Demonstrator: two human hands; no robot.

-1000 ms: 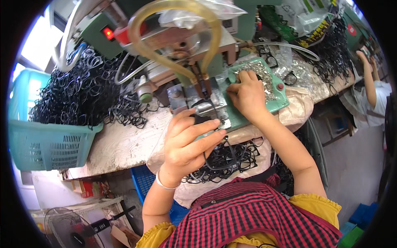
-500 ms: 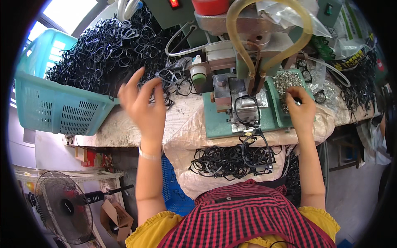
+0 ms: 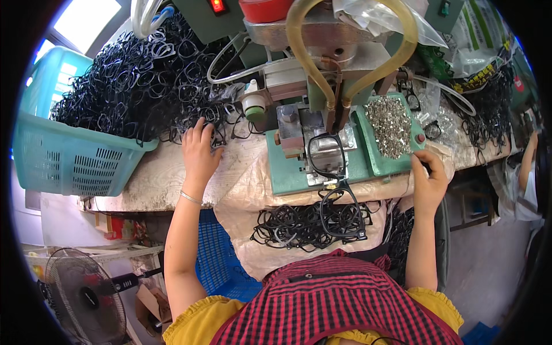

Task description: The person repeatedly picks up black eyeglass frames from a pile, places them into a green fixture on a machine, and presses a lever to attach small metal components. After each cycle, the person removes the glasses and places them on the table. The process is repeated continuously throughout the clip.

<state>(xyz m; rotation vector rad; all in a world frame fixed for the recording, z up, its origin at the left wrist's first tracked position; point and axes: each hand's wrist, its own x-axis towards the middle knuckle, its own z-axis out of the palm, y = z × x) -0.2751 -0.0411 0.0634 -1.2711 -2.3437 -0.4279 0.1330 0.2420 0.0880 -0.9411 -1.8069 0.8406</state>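
My left hand [image 3: 199, 154] lies with fingers stretched out and apart at the near edge of a big pile of black eyeglass frames [image 3: 161, 86]. Its fingertips reach some loose frames; whether they touch them is unclear. At the near right corner of a green tray of small metal pieces [image 3: 390, 126], my right hand [image 3: 430, 175] is curled, thumb and forefinger close together. Whatever it may hold is hidden. One eyeglass frame [image 3: 310, 154] sits under the bench machine's head [image 3: 336, 115]. Another frame [image 3: 362, 225] hangs just below, over a heap of frames [image 3: 282, 224].
A turquoise perforated basket [image 3: 80, 158] stands at the left by the pile. A red button [image 3: 420, 138] is beside the tray. Hoses [image 3: 294, 46] loop over the machine. A blue crate [image 3: 221, 253] and a fan [image 3: 86, 293] are below, left. Another person's arm [image 3: 528, 161] shows far right.
My left hand has come down onto the edge of the frame pile. My right hand has drawn back from over the tray's right side to its near corner. The view has shifted slightly.
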